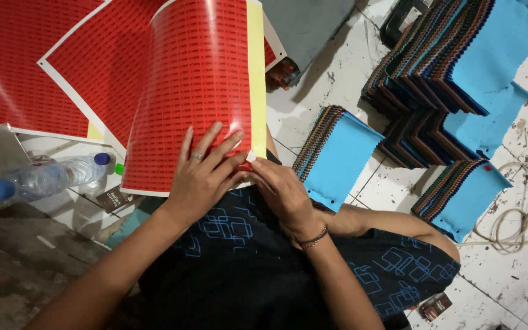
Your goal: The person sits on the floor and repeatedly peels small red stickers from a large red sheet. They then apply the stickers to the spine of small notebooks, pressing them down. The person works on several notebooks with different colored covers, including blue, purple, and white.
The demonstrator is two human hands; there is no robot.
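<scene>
A glossy red sticker sheet with a yellow backing edge (197, 91) curves up over the person's lap. The left hand (203, 174), a ring on one finger, lies flat on the sheet's lower part with fingers spread. The right hand (282, 192), a dark band at its wrist, pinches at the sheet's bottom right corner, touching the left fingertips. More flat red sheets (44, 67) lie behind. Two clear plastic bottles with blue caps (44, 177) rest on the tiled floor (337, 85). Stacks of blue-faced fabric swatches (459, 67) sit to the right, beside a pale coiled cord (520, 214).
</scene>
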